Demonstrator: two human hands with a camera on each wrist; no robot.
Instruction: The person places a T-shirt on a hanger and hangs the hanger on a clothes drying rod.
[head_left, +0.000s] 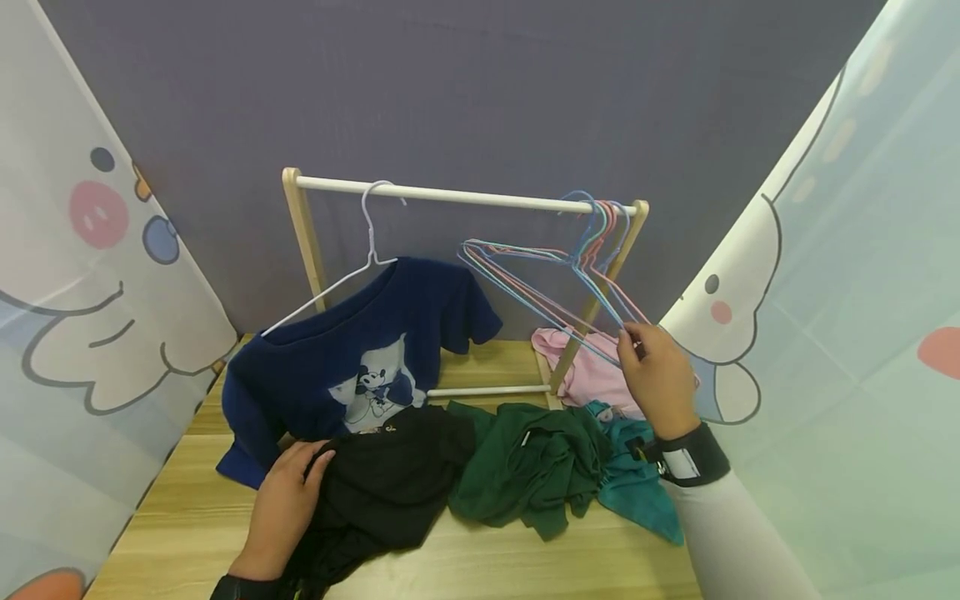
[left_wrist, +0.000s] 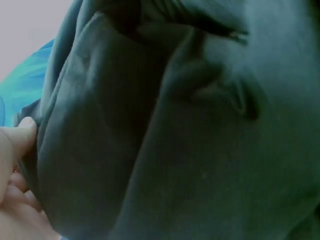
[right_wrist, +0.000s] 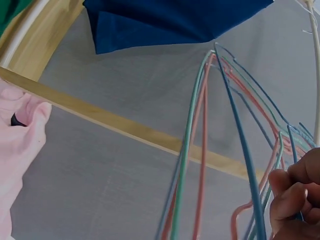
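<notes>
My left hand [head_left: 288, 500] pinches the edge of a black garment [head_left: 393, 483] that lies crumpled on the table; in the left wrist view its dark cloth [left_wrist: 130, 140] fills most of the picture, thumb on the edge. On the right, my right hand [head_left: 660, 379] grips a blue hanger [head_left: 600, 292] at its shoulder, and the fingers curl round the wire in the right wrist view. Several pink, green and blue hangers [right_wrist: 200, 125] hang bunched beside it on the rail. A navy T-shirt [head_left: 300, 375] with a mouse print hangs from a white hanger [head_left: 371, 242] at the left.
The wooden rack's white rail [head_left: 465, 197] spans the back. A dark green garment [head_left: 525, 467] and a teal one [head_left: 637, 475] lie right of the black one on the wooden table [head_left: 172, 533]. Pink clothing [head_left: 592, 371] sits behind them. Printed curtains flank both sides.
</notes>
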